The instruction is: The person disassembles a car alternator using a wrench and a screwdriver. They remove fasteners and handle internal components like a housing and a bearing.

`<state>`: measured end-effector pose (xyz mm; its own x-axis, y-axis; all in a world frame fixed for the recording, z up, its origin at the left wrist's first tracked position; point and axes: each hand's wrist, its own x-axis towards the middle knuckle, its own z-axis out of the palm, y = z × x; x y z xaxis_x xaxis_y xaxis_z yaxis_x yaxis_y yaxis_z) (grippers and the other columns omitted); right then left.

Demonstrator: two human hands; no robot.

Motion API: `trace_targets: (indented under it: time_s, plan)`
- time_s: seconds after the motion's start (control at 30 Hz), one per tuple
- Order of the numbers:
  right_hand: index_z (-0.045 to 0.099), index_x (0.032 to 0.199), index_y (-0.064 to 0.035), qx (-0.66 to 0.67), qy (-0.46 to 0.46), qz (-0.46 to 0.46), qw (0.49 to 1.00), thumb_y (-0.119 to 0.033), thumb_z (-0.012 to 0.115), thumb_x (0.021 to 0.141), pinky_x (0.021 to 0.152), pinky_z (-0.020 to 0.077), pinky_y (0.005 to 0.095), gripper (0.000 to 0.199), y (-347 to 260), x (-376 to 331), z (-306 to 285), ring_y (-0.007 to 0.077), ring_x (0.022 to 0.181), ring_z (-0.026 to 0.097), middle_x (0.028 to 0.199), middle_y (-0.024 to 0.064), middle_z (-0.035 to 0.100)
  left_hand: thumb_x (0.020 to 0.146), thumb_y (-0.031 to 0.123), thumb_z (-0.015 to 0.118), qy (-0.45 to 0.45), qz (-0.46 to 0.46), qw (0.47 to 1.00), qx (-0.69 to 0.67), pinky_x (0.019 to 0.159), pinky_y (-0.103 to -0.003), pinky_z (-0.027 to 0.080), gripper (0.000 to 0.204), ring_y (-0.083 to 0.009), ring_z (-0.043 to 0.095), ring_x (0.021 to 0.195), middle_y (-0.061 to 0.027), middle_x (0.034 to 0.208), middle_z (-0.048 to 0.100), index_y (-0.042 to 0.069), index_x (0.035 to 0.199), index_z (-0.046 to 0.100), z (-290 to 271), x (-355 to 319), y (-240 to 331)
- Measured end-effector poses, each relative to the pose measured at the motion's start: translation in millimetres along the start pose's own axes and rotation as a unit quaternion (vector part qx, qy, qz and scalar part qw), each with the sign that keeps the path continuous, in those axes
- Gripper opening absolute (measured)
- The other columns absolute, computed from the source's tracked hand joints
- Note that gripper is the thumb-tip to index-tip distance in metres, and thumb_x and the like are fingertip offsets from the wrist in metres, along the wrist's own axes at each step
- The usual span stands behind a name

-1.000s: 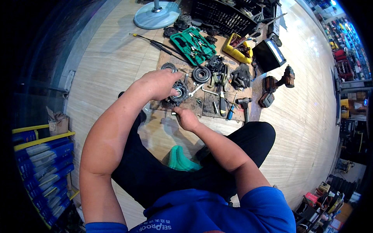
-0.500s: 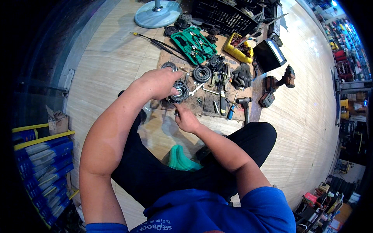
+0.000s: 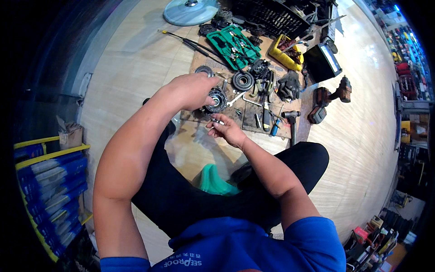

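Note:
My left hand reaches over a round metal part with a toothed rim. Its thumb lies at the part's left side, its forefinger stretched out apart; the other fingers are mostly hidden. Closer to me, my right hand pinches a small shiny metal piece, too small to name surely. Behind my left hand shows a ring-shaped part. A dark pulley-like wheel and a wrench lie just right of the toothed part, on a stained cardboard sheet.
Right on the cardboard are pliers, a blue-handled screwdriver, a hammer and dark gloves. Farther back are a green tool case, a yellow container, a black crate and a battery. A cordless drill lies right.
My right hand has drawn back from the toothed part's near edge, and the small metal piece now shows in its fingers. My left hand stays over the part. The view has shifted slightly.

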<state>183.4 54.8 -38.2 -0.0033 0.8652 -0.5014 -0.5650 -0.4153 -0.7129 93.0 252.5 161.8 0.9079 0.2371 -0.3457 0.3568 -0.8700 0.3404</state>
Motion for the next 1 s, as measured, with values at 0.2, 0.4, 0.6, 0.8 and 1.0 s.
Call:
trace_targets:
  time_s: [0.2, 0.4, 0.6, 0.8, 1.0]
  plan:
    - [0.056, 0.119, -0.0089, 0.052, -0.001, -0.017, 0.999, -0.032, 0.051, 0.103, 0.070, 0.0539, 0.0313, 0.029, 12, 11, -15, 0.0172, 0.080, 0.067, 0.091, 0.0066, 0.066, 0.083, 0.025, 0.074, -0.038, -0.015, 0.999, -0.017, 0.095, -0.045, 0.049, 0.061, -0.0384, 0.058, 0.115, -0.0214, 0.124, 0.060, 0.007, 0.135, 0.049, -7, 3, 7]
    - [0.057, 0.102, -0.0020, -0.403, 0.089, -0.117, 0.903, -0.025, 0.057, 0.098, 0.068, 0.0524, 0.0410, 0.023, 2, 7, 7, 0.0306, 0.077, 0.068, 0.082, 0.0175, 0.066, 0.082, 0.024, 0.075, -0.051, -0.021, 0.998, -0.029, 0.099, -0.044, 0.047, 0.066, -0.0388, 0.056, 0.118, -0.0225, 0.128, 0.058, 0.006, 0.139, 0.047, -10, 0, 7]
    - [0.060, 0.106, -0.0055, -0.570, 0.108, -0.186, 0.793, -0.015, 0.062, 0.089, 0.075, 0.0508, 0.0512, 0.020, -6, -5, 18, 0.0445, 0.085, 0.063, 0.089, 0.0249, 0.065, 0.082, 0.024, 0.075, -0.053, -0.028, 0.998, -0.032, 0.098, -0.044, 0.047, 0.067, -0.0387, 0.056, 0.118, -0.0214, 0.128, 0.058, 0.007, 0.140, 0.047, -11, -1, 10]
    - [0.063, 0.105, -0.0056, -0.607, 0.072, -0.223, 0.760, -0.022, 0.064, 0.087, 0.081, 0.0507, 0.0485, 0.024, -2, -10, 19, 0.0423, 0.094, 0.061, 0.096, 0.0223, 0.061, 0.083, 0.027, 0.075, -0.020, -0.011, 1.000, -0.017, 0.090, -0.045, 0.051, 0.055, -0.0379, 0.061, 0.110, -0.0198, 0.117, 0.063, 0.008, 0.130, 0.053, -6, 1, 6]
    - [0.058, 0.119, -0.0065, -0.602, 0.090, -0.173, 0.774, -0.022, 0.063, 0.088, 0.084, 0.0498, 0.0483, 0.035, -4, -11, 23, 0.0427, 0.094, 0.060, 0.097, 0.0234, 0.060, 0.084, 0.028, 0.074, 0.007, 0.004, 1.000, -0.014, 0.088, -0.046, 0.052, 0.051, -0.0369, 0.063, 0.108, -0.0189, 0.114, 0.065, 0.008, 0.127, 0.055, -3, 1, 4]
